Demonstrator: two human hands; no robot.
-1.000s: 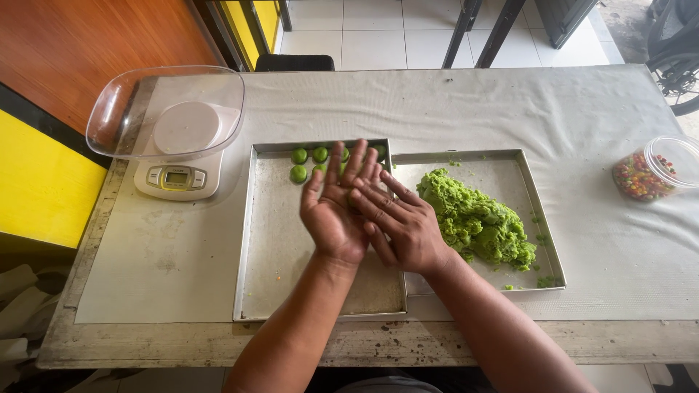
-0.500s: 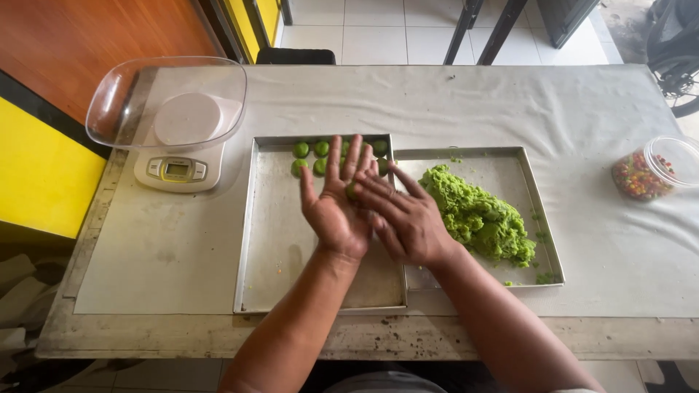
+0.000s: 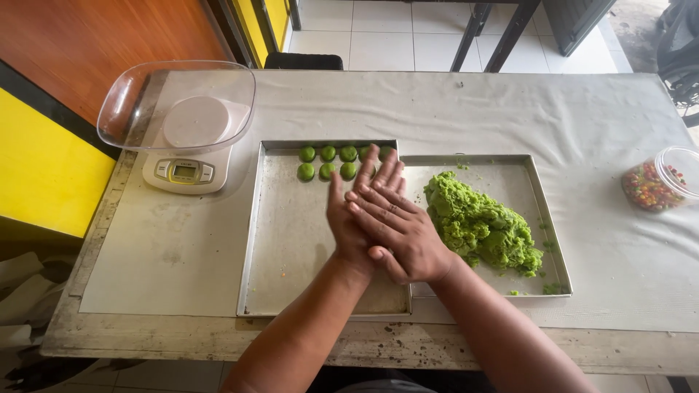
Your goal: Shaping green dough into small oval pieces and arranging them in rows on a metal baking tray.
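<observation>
My left hand and my right hand are pressed flat, palm against palm, over the seam between two metal trays. My right hand lies on top, fingers straight. Anything between the palms is hidden. Several small green dough balls sit in two short rows at the far end of the left tray, just beyond my fingertips. A rough pile of green dough lies in the right tray, close to my right wrist.
A kitchen scale with a clear plastic bowl on it stands at the left on the cloth-covered table. A clear tub of colourful bits sits at the right edge. Green crumbs dot the right tray.
My pressed hands have slid against each other, the left fingers now pointing further forward and the right hand drawn back across it. Trays, dough and balls have stayed put.
</observation>
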